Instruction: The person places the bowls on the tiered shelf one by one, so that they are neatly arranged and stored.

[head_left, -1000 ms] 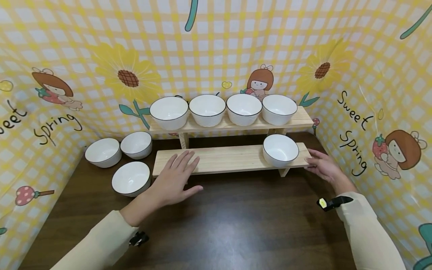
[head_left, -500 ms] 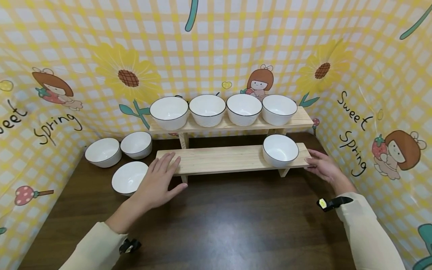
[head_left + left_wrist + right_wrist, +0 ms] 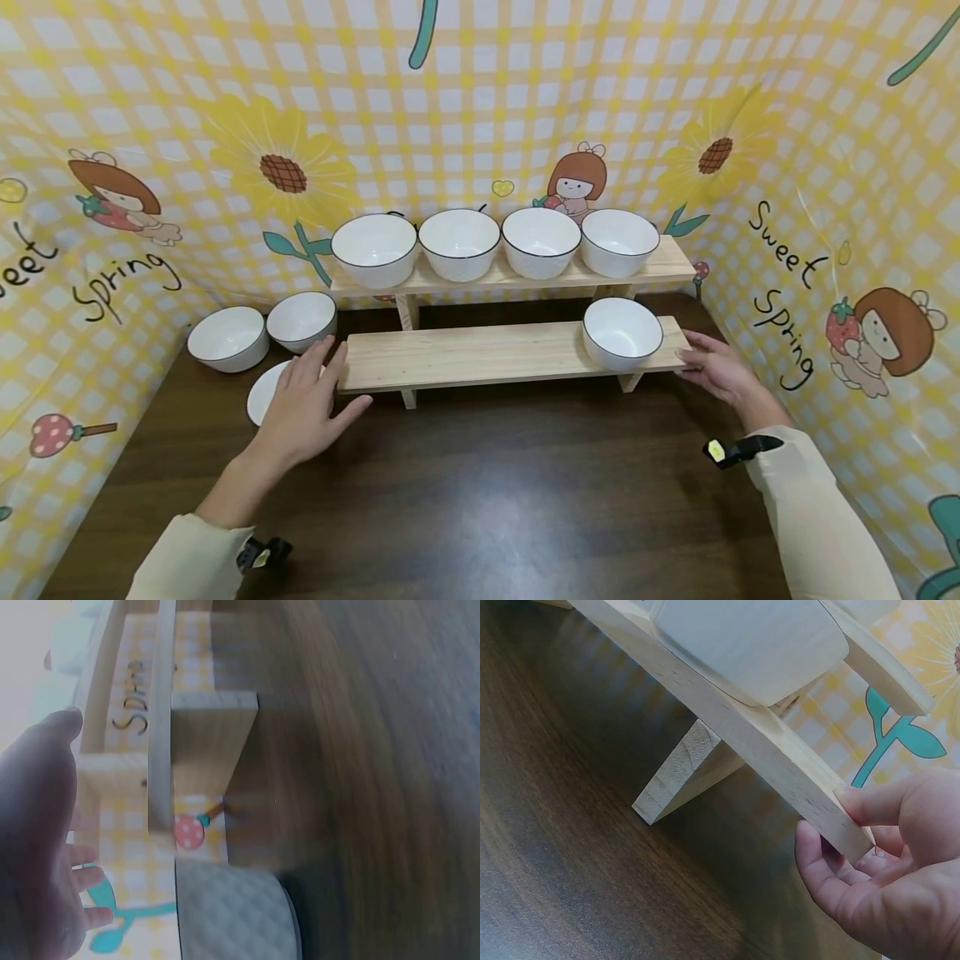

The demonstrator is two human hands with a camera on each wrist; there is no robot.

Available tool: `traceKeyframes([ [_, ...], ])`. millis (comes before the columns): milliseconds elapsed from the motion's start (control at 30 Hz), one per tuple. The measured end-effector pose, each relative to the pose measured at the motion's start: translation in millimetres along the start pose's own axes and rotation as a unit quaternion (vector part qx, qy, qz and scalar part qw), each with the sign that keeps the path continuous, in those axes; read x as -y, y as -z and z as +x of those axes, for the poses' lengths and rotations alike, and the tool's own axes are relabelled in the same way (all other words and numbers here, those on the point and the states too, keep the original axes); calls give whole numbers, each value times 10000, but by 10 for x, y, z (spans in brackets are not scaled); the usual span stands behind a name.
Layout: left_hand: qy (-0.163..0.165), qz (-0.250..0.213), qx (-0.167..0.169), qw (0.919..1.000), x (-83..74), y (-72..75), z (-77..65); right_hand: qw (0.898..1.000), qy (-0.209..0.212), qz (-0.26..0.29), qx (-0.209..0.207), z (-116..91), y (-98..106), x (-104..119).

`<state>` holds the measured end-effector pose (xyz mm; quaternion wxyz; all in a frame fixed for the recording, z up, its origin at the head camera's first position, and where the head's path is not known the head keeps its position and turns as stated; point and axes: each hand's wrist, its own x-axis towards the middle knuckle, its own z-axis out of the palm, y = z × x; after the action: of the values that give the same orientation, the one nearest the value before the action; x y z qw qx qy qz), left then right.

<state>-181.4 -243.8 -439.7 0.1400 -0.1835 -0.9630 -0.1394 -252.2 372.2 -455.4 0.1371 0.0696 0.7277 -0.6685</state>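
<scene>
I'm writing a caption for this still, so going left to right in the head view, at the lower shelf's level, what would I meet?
Leftmost bowl → left hand → bare stretch of the lower shelf → bowl standing on that shelf → right hand, gripping the shelf's end.

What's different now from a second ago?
The left hand has swept leftward from in front of the lower shelf to partly cover the nearest bowl on the table in the head view; whether it touches it, I can't tell. No new grip or release shows. Unchanged: the right hand grips the shelf's right end, and the bowls stand where they were.
</scene>
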Motion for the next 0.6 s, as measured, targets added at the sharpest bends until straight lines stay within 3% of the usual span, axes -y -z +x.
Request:
traceKeyframes([
  [200, 256, -85, -335, 9991, 189, 32, -74, 10000, 12, -62, 28, 12, 2, -12],
  [400, 642, -239, -466, 9966, 366, 36, -151, 10000, -17, -86, -24, 6, 6, -5],
  [600, 794, -338, -571, 9946, 561, -7, -206, 10000, -28, 9, -11, 9, 7, 1],
])
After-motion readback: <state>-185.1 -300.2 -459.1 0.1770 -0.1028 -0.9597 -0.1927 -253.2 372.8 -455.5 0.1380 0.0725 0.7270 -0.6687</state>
